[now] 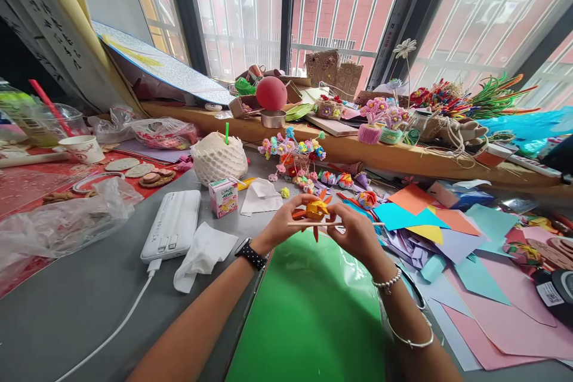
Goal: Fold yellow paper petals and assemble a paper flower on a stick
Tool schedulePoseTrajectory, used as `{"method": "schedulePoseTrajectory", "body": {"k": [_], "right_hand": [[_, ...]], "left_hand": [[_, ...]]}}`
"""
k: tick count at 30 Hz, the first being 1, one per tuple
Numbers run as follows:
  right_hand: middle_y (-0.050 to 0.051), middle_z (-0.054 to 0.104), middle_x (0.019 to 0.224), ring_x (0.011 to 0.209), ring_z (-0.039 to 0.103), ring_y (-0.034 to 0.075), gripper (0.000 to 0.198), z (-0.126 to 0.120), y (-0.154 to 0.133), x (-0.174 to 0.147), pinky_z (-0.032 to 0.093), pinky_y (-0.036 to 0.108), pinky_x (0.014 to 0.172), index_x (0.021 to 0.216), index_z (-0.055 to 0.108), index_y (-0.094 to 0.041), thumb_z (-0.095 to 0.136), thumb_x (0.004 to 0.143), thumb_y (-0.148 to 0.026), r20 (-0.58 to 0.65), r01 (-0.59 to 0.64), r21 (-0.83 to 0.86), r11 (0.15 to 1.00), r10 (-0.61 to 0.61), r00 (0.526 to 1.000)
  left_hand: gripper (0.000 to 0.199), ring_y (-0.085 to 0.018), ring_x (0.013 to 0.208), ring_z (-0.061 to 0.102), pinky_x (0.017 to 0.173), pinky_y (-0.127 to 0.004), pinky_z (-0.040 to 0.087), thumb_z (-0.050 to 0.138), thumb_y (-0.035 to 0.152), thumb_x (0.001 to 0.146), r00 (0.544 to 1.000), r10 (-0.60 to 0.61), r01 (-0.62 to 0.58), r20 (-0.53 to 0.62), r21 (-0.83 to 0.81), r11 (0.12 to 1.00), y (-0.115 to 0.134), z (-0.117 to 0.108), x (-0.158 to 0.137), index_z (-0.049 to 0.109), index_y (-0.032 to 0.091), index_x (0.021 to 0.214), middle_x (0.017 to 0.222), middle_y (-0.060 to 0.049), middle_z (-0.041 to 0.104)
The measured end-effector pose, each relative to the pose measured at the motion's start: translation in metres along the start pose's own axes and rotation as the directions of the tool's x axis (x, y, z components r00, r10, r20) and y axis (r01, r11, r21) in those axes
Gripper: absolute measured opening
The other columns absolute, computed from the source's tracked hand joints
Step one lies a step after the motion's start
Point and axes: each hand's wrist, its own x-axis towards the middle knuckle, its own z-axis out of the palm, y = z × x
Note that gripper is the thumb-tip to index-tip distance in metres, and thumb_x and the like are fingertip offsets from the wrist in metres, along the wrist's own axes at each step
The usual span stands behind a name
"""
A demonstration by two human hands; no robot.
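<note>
Between my two hands is a folded paper flower [317, 209] with a yellow centre and pointed orange petals. My left hand [283, 225] grips it from the left side, thumb and fingers closed on the petals. My right hand [357, 231] is closed too, its fingertips at the flower's right edge. A thin pale stick [308, 224] lies level across the right fingers, just under the yellow centre. Whether the right fingers also pinch the flower is hard to see. Beneath both hands lies a glossy green mat [313, 304].
Coloured paper sheets [501, 304] spread over the right side. A white power bank [171, 225] with a cable, a small drink carton [223, 198] and crumpled tissue [203, 255] lie left. Behind stand a coconut [218, 160] with a straw and a bunch of small colourful flowers [293, 155].
</note>
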Motion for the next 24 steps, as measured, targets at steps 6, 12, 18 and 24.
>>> {"method": "schedulePoseTrajectory", "body": {"k": [6,12,18,24], "right_hand": [[0.003,0.057,0.078,0.064,0.053,0.014,0.024,-0.0106,-0.0062,0.0,0.038,0.022,0.053,0.093,0.052,-0.02,0.051,0.07,-0.027,0.031,0.052,-0.066,0.996,-0.051,0.998],[0.002,0.059,0.079,0.057,0.052,0.011,0.03,-0.0103,-0.0015,-0.0003,0.037,0.021,0.051,0.1,0.049,-0.02,0.051,0.072,-0.029,0.001,0.06,0.02,0.998,-0.06,0.998],[0.002,0.06,0.076,0.047,0.047,0.009,0.028,-0.0091,0.0002,-0.0007,0.036,0.021,0.047,0.1,0.049,-0.017,0.051,0.072,-0.022,0.009,0.057,0.097,0.994,-0.058,0.998],[0.003,0.059,0.072,0.049,0.048,0.011,0.02,-0.0091,-0.0008,0.0011,0.036,0.021,0.047,0.093,0.051,-0.017,0.05,0.073,-0.021,-0.021,0.043,0.063,0.997,-0.042,0.999]], "left_hand": [[0.038,-0.011,0.065,0.054,0.045,-0.019,0.044,0.064,0.023,0.063,0.999,0.033,-0.034,-0.02,-0.08,0.996,-0.0029,0.0027,-0.0009,0.042,0.017,0.094,0.088,-0.003,0.049],[0.036,-0.011,0.064,0.056,0.045,-0.019,0.045,0.065,0.022,0.062,0.997,0.054,-0.058,-0.047,-0.087,0.994,-0.008,0.0013,0.0001,0.041,0.017,0.088,0.084,-0.001,0.048],[0.035,-0.011,0.063,0.057,0.044,-0.018,0.045,0.066,0.02,0.061,0.999,0.009,-0.016,-0.034,-0.213,0.977,-0.005,0.002,0.0007,0.04,0.017,0.083,0.082,-0.001,0.053],[0.032,-0.012,0.067,0.057,0.042,-0.017,0.044,0.067,0.019,0.06,0.999,0.006,-0.015,-0.037,-0.26,0.966,-0.0037,0.0028,0.0012,0.044,0.015,0.083,0.087,-0.003,0.053]]}}
